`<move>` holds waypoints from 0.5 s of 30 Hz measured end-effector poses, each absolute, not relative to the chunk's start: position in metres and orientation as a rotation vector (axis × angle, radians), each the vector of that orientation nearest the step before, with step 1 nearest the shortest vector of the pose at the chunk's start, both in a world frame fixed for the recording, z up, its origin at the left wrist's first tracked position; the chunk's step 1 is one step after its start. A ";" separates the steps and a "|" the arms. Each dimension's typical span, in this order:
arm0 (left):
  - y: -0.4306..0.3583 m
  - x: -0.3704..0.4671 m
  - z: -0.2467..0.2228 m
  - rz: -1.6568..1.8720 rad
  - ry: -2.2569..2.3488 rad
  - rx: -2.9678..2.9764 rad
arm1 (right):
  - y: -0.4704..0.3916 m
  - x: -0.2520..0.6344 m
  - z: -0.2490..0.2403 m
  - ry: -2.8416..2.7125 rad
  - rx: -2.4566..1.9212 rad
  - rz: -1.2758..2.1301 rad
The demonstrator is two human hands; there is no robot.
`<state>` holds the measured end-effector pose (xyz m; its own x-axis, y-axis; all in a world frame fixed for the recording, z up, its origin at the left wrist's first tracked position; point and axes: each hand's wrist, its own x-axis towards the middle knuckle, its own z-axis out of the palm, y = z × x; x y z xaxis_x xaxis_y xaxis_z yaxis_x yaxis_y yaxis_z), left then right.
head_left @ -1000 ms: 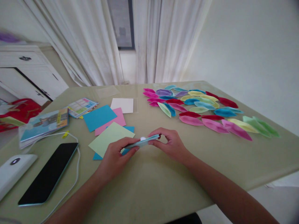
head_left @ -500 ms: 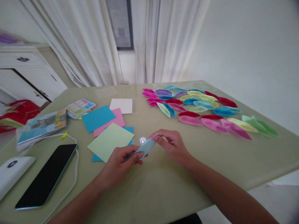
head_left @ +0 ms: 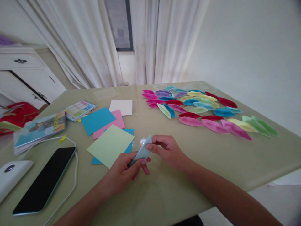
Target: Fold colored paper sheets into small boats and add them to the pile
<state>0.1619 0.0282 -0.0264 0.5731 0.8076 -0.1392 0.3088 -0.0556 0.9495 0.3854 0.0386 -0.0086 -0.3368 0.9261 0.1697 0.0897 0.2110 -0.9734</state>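
A folded piece of light blue paper (head_left: 143,153) is held above the table between both hands. My left hand (head_left: 128,168) pinches its lower left part, thumb on the near side. With thumb and fingers, my right hand (head_left: 166,147) grips the upper right end. Just behind the paper a small shiny round object (head_left: 142,142) lies on the table; I cannot tell its kind. Left of my hands a light green square sheet (head_left: 111,146) overlaps a blue sheet (head_left: 96,161). Beyond them a pink sheet (head_left: 120,120) lies partly under another blue sheet (head_left: 98,119).
Many folded paper boats or petal-like shapes (head_left: 191,121) in several colours spread over the table's (head_left: 211,163) right rear. At left lie a phone (head_left: 44,182), a white device (head_left: 14,175), a cable (head_left: 75,175) and booklets (head_left: 41,128). White paper (head_left: 121,107) lies at the back.
The light blue paper has tilted more upright, its right end shifting left. My right hand has moved slightly left and down with it, and a left finger now extends below the paper.
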 end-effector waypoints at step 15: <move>0.036 0.166 -0.022 0.682 0.963 1.481 | 0.072 0.414 -0.010 -1.251 -1.020 0.935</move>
